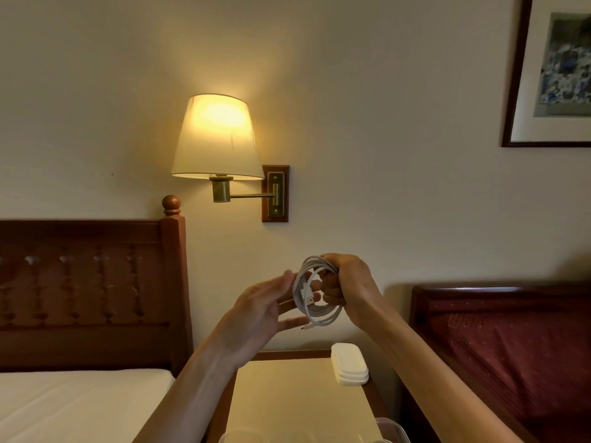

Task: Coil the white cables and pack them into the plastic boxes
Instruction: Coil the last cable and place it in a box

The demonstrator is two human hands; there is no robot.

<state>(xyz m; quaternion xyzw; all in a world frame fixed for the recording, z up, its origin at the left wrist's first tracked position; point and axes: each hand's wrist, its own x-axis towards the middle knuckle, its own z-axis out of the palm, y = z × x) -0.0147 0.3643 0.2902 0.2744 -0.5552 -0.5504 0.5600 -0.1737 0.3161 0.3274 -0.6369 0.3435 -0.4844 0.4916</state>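
Several round loops of smooth white cable (315, 290) form a coil, gripped in the curled fingers of the right hand (347, 287). Left hand (262, 310) fingers straight, spread, tips touching the coil's near side; plug hangs beside them.

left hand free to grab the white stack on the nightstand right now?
Probably yes. The left hand is open beside the coiled cable, which the right hand grips. The white stack lies uncovered on the nightstand just below, with nothing between.
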